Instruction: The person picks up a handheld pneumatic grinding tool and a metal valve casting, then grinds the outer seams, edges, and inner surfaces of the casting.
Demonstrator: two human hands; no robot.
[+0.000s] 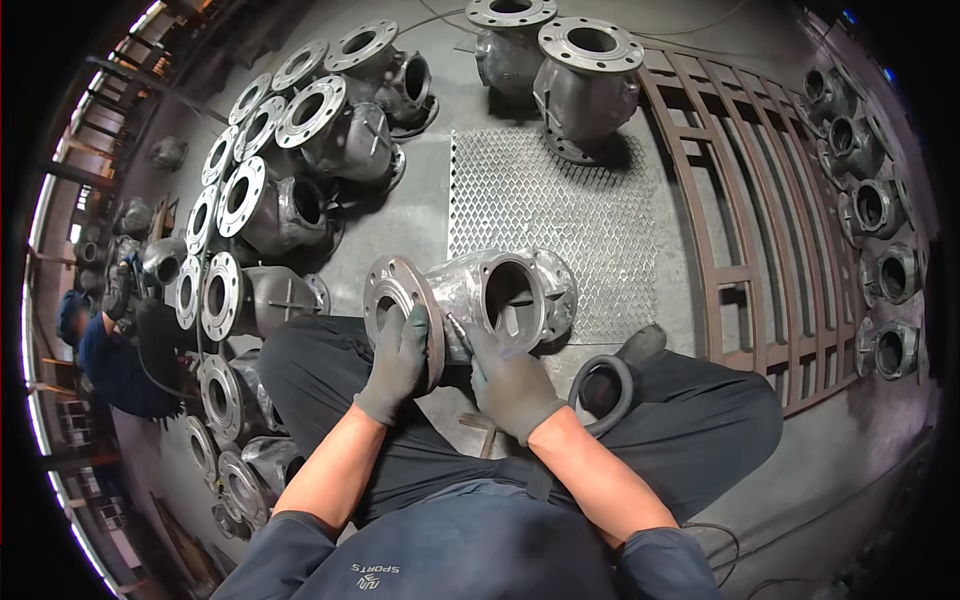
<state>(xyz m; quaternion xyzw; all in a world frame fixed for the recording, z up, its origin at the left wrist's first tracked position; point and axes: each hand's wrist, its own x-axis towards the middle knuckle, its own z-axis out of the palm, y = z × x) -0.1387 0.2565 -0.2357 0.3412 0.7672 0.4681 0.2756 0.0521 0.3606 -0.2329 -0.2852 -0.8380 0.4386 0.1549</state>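
Observation:
A grey cast valve body [465, 285] lies on its side in front of me, its round opening facing up toward me. My left hand [400, 360], in a grey glove, grips the rim of its bolt-holed flange [428, 335] at the left end. My right hand [512, 385], gloved too, is closed with its fingertips close behind that flange. From those fingers a thin, light-tipped tool [456, 326] points toward the casting. The glove hides most of it, so I cannot tell its kind. A dark ring-shaped piece [602, 395] sits by my right wrist, against my leg.
Several flanged valve bodies [350, 135] crowd the floor at left. Two stand upright [588, 90] at the far middle, on or beside a perforated metal sheet [560, 200]. A brown steel frame [745, 220] lies at right, with more castings [875, 205] beyond. A co-worker [125, 360] sits at far left.

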